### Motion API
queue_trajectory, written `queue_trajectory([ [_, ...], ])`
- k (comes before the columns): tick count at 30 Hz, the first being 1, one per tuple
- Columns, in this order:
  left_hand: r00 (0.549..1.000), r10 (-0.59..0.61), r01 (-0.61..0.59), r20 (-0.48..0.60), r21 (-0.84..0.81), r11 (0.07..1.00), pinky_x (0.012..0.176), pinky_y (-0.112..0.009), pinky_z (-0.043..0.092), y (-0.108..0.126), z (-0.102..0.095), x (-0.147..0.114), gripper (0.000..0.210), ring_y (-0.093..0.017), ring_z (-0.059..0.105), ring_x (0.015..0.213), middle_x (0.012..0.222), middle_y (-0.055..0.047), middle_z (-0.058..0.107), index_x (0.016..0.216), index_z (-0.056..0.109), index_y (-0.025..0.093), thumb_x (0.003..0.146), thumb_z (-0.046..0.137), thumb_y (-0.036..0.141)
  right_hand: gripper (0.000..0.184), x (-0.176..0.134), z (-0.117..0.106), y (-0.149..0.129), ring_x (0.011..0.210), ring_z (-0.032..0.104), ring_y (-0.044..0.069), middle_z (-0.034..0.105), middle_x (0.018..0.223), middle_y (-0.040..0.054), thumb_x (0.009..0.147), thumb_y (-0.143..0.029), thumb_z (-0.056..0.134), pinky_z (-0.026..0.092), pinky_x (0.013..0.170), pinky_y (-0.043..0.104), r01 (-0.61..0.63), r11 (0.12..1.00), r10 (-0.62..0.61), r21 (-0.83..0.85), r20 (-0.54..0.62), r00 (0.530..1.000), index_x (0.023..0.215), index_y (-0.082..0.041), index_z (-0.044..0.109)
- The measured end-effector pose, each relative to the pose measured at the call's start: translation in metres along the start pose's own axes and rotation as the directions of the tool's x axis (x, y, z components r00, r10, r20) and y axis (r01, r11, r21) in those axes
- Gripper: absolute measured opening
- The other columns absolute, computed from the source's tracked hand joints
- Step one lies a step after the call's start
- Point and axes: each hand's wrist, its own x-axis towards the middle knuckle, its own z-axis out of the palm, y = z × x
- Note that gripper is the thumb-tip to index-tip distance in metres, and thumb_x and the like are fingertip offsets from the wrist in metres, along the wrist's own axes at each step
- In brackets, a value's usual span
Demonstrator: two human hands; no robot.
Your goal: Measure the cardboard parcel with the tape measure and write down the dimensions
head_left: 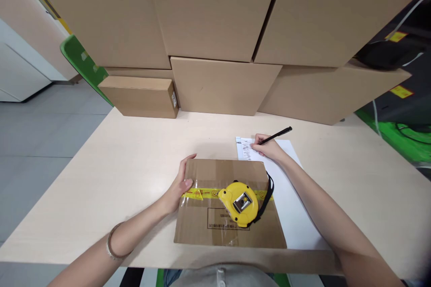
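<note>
Nearest the camera, a flat cardboard parcel (229,206) lies on the pale table (117,175) at its near edge, sealed across the middle with a strip of yellow printed tape (202,193) under clear film. At its left side the left hand (180,186) rests with fingers spread and curled over the parcel's left edge, thumb lying on the tape, pressing down rather than gripping; a thin bracelet (112,242) circles that wrist. On the parcel's middle sits a yellow tape measure (239,203), belt clip upward, its black wrist strap (267,195) looping off to the right. The parcel looks light and stiff, though the glossy film would likely be slippery under a fingertip, so its bare cardboard edges and corners seem the better place to take hold; the tape measure would slide off if the parcel were tipped. Further right, partly tucked under the parcel, lies a white sheet of paper (289,206) bearing a printed label (245,149) at its far corner. There the right hand (267,148) is closed in a writing pinch on a black pen (276,135), its tip touching the label. Large plain cardboard boxes (222,85) are stacked along the table's far edge.
</note>
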Motion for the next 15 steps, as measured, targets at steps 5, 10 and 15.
queue_trajectory([
  [5, 1.0, 0.007, -0.007, -0.004, 0.009, 1.0, 0.122, -0.054, 0.031, -0.001, 0.0, -0.001, 0.081, -0.042, 0.038, 0.148, 0.16, -0.012, 0.04, 0.156, 0.036, 0.03, 0.09, 0.061, 0.068, 0.035, -0.015, -0.01, -0.018, 0.102, 0.07, 0.022, 0.069, 0.124, 0.0086, 0.101, -0.04, 0.067, 0.061, 0.087, 0.043, -0.027, 0.984, 0.025, -0.178, -0.015, 1.0, 0.128, -0.017, 0.065],
  [10, 0.988, 0.132, -0.124, -0.074, 0.102, 0.987, 0.124, -0.055, 0.026, -0.01, -0.004, 0.0, 0.081, -0.039, 0.036, 0.148, 0.158, -0.009, 0.043, 0.162, 0.031, 0.039, 0.093, 0.061, 0.067, 0.048, -0.046, -0.025, -0.03, 0.053, 0.058, 0.019, 0.063, 0.057, 0.0041, 0.101, -0.048, 0.054, 0.045, 0.058, 0.033, -0.081, 0.907, 0.059, -0.412, -0.065, 0.996, 0.063, -0.019, 0.063],
  [15, 0.97, 0.245, -0.236, -0.012, 0.222, 0.946, 0.124, -0.056, 0.026, -0.006, -0.008, 0.001, 0.047, -0.036, 0.04, 0.141, 0.142, -0.008, 0.054, 0.14, 0.065, 0.039, 0.098, 0.057, 0.059, 0.044, -0.067, -0.016, -0.034, 0.065, 0.067, 0.028, 0.072, 0.068, 0.0128, 0.094, -0.046, 0.055, 0.039, 0.06, 0.035, -0.176, 0.787, 0.071, -0.591, -0.196, 0.978, 0.057, -0.022, 0.058],
])
